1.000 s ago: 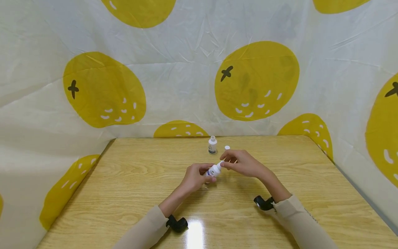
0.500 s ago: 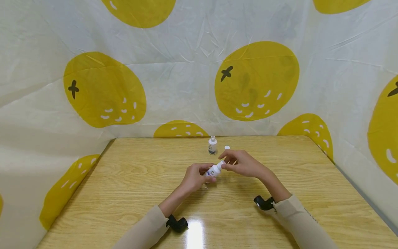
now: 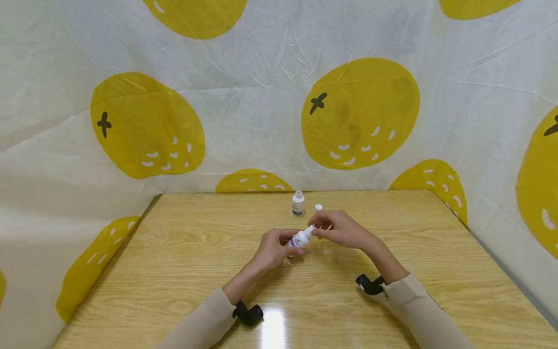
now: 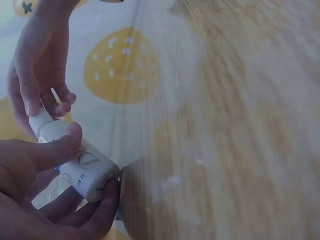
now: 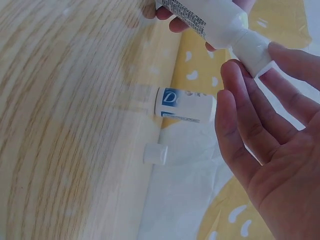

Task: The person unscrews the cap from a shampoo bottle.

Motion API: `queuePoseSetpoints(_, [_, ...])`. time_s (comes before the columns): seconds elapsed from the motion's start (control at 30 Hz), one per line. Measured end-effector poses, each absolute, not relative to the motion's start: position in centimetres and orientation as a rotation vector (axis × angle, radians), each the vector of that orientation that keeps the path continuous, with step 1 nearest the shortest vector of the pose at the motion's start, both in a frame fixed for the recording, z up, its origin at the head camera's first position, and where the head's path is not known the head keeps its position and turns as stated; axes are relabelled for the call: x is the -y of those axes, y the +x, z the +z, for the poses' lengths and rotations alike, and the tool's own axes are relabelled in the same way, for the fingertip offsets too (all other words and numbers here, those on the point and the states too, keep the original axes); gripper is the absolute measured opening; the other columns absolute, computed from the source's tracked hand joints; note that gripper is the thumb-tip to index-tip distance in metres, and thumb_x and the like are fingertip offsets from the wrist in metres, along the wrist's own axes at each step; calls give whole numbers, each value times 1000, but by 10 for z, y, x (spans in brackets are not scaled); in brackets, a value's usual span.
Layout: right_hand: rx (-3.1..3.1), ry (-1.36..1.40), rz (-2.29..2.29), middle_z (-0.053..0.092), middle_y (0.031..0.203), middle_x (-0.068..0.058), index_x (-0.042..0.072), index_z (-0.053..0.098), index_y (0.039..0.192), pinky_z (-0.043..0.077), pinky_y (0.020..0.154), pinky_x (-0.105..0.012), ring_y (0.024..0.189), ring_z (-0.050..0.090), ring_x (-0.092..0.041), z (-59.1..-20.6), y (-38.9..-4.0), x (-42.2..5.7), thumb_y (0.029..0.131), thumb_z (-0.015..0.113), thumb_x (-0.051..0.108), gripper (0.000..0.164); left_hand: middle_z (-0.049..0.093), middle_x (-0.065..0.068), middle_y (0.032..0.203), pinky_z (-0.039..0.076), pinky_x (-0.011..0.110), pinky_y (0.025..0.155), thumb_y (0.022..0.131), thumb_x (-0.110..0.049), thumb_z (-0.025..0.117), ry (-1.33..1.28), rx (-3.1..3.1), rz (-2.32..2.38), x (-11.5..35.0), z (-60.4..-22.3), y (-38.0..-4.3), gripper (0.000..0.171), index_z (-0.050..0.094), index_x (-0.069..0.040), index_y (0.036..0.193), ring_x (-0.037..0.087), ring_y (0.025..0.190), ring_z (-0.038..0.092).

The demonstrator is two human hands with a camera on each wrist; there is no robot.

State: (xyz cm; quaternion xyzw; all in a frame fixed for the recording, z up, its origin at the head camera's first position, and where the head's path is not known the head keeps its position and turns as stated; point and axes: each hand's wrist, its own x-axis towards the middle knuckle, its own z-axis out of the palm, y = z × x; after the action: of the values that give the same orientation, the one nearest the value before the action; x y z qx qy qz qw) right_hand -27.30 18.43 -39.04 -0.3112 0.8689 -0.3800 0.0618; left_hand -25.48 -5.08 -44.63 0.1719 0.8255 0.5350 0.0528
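My left hand (image 3: 272, 248) grips a small white bottle (image 3: 299, 240) round its body, tilted with its top toward the right. In the left wrist view its printed label and base face the camera, the thumb (image 4: 62, 149) lying across it. My right hand (image 3: 342, 229) pinches the white cap (image 5: 251, 52) on that bottle between thumb and fingers; the other fingers are loosely bent. Behind the hands, a second white bottle (image 3: 298, 204) stands upright with its neck uncovered. A loose white cap (image 3: 318, 207) stands right of it, partly hidden by my right hand in the head view.
All of this is on a wood-grain table (image 3: 209, 218). A white sheet (image 3: 253, 126) printed with yellow fruit hangs along its back and sides. Black wrist cameras (image 3: 248, 314) sit at both beige cuffs.
My right fingers shift slightly at the cap, by turning or regripping. The left hand, the held bottle, the standing bottle and the loose cap stay in place.
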Motion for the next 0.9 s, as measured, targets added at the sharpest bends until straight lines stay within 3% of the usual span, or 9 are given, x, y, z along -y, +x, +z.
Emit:
queuePoseSetpoints(0.17, [-2634,-925,-1152,76,99,-13,6,68,121,58,76,-34,85,73,-28,-389,-271,-184,100,69,20,26,77,11,119,58,25,72,86,-10,84,522,-2504,1630,51,-447,-255,45,73,-10,130,17,97,74])
queuePoseSetpoints(0.4, [-2633,-929,-1176,75,96,-19,6,71,115,56,67,-26,82,71,-38,-392,-274,-186,101,67,19,20,77,13,117,56,23,70,85,-10,84,547,-2507,1638,51,-447,-256,44,74,-9,128,21,97,74])
queuePoseSetpoints(0.63, [-2661,-988,-1134,76,98,-10,1,70,120,58,74,-29,83,72,-29,-393,-276,-188,98,72,15,26,78,13,115,57,25,72,85,-9,85,565,-2511,1642,50,-447,-257,43,75,-10,126,23,98,74])
queuePoseSetpoints(0.9, [-2693,-973,-1109,76,99,-6,5,71,121,59,79,-32,81,69,-11,-392,-274,-187,94,76,17,29,77,13,115,58,26,73,85,-9,85,571,-2517,1639,51,-446,-256,43,75,-9,127,25,99,74])
